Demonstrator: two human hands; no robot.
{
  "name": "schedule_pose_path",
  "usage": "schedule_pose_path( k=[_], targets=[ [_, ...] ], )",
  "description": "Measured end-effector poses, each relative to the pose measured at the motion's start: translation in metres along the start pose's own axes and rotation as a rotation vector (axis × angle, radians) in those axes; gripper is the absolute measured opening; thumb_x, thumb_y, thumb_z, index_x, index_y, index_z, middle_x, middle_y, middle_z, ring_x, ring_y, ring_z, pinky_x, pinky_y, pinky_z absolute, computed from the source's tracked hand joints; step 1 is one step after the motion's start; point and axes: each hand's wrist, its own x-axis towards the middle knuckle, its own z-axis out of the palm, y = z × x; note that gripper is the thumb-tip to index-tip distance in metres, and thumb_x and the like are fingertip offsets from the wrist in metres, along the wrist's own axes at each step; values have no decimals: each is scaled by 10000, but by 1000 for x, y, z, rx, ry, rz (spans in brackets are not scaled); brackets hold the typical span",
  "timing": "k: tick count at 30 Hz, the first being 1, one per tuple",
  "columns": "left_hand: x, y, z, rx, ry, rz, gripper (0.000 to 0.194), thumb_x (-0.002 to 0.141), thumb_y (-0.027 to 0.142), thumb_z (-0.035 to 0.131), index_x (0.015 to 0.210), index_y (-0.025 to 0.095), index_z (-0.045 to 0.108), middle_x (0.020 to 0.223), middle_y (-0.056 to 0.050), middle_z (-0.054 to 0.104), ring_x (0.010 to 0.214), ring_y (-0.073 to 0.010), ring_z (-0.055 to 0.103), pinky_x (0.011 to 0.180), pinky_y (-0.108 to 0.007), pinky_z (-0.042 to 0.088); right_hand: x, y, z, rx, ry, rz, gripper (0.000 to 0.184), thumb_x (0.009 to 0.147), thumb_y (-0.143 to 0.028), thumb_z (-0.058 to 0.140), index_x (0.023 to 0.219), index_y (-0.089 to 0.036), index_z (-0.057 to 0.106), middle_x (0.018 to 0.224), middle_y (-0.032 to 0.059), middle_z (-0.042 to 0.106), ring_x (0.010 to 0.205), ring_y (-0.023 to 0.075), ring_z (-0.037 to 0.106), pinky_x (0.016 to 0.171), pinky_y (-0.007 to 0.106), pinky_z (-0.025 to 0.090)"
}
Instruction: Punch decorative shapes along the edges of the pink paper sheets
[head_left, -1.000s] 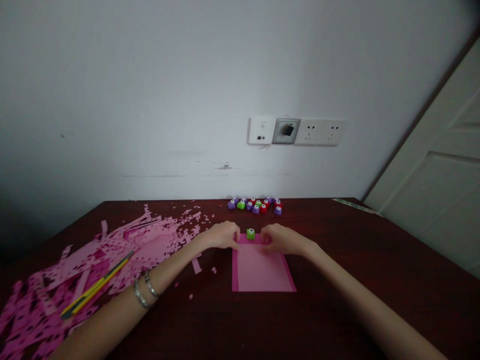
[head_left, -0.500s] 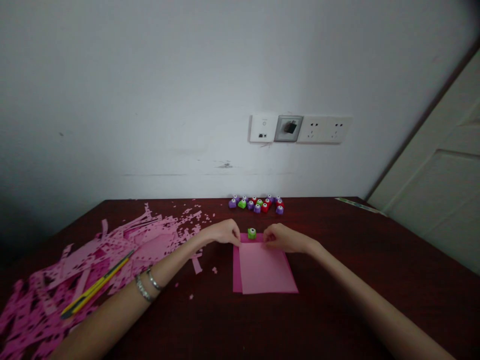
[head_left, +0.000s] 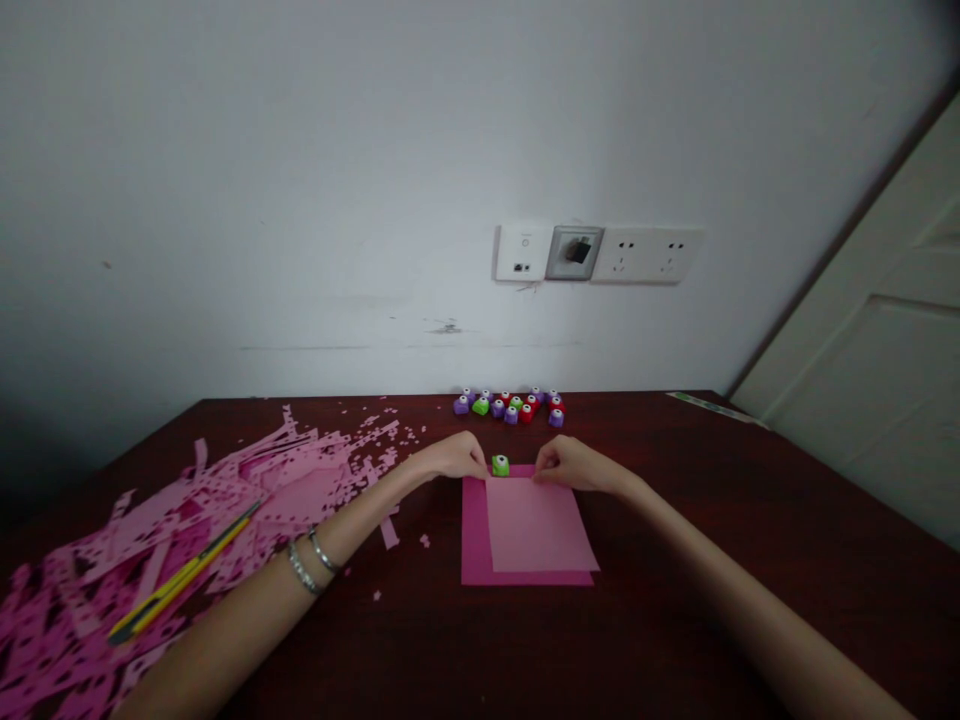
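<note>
A light pink sheet of paper [head_left: 536, 525] lies over a darker pink sheet [head_left: 475, 540], shifted so that the darker one shows along the left, top and bottom. My left hand [head_left: 459, 456] pinches the light sheet at its upper left corner. On the opposite side, my right hand [head_left: 566, 464] pinches the same sheet near its upper right corner. Between the two hands, at the top edge of the papers, sits a green craft punch [head_left: 500, 465] with a white and dark top.
Several small purple, green and red craft punches [head_left: 511, 414] stand in a cluster by the wall. Pink paper scraps [head_left: 300, 490] with punched holes heap at left, a yellow utility knife [head_left: 184, 575] on them. A thin strip [head_left: 716, 409] lies at the back right of the dark table [head_left: 675, 640].
Both hands have moved the light pink sheet slightly up and to the right over the darker sheet. More of the darker sheet now shows at the left and bottom.
</note>
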Motion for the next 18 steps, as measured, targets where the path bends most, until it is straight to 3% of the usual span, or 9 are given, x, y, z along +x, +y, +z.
schedule_pose_path(
  k=[18],
  targets=[
    [-5,11,4,45,16,-17,215,636,261,535,664,115,689,560,1,587,520,-96,465,503,-199,328,3,10,-1,54,-4,-10,226,667,-276,553,708,-104,694,638,46,653,575,131,541,514,217,378]
  ],
)
